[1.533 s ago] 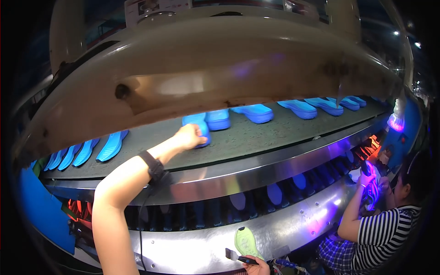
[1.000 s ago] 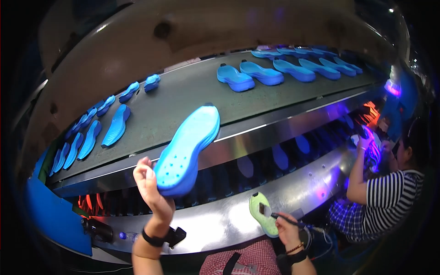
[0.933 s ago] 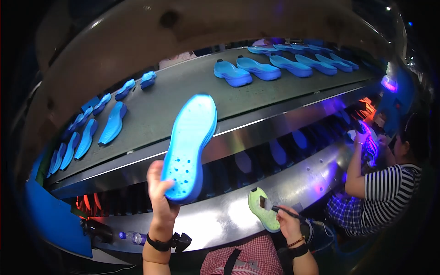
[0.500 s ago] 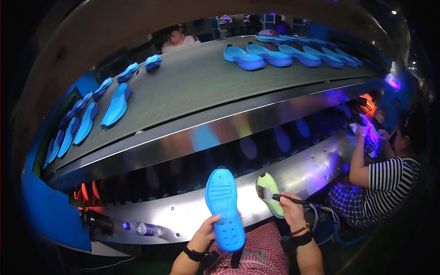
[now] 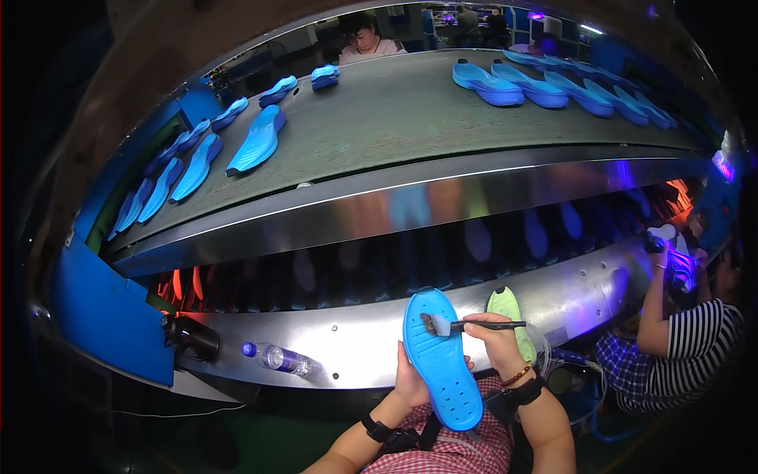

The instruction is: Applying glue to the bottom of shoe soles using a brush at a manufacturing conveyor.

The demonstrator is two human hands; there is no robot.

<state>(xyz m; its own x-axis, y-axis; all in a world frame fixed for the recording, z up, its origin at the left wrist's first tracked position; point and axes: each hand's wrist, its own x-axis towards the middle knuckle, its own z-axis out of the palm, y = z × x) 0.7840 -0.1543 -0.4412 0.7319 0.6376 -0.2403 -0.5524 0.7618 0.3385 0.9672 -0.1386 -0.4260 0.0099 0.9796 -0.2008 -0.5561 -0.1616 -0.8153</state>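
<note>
A blue shoe sole (image 5: 456, 387), with grooves toward its upper end and small holes toward its lower end, is tilted in front of me. My left hand (image 5: 410, 382) is closed around its sides, the thumb on the left edge and most fingers hidden behind. In my right hand (image 5: 496, 341) is a flat brush (image 5: 497, 325) with a black handle, gripped between thumb and fingers. Its dark bristles touch the grooved part of the blue sole. Just right of that sole, a pale green sole (image 5: 500, 302) lies on the metal ledge, partly covered by my right hand.
A wide conveyor belt (image 5: 347, 130) carries several blue soles (image 5: 260, 142). Below runs a dark slot with an orange glow at both ends. A water bottle (image 5: 278, 359) and a dark flask (image 5: 195, 338) are on the metal ledge (image 5: 371, 359). A co-worker in stripes (image 5: 695, 340) sits at right.
The brush has moved from the green sole onto the blue sole's grooved part. My left hand has shifted the blue sole rightward and tilted it. The whole view has swung left.
</note>
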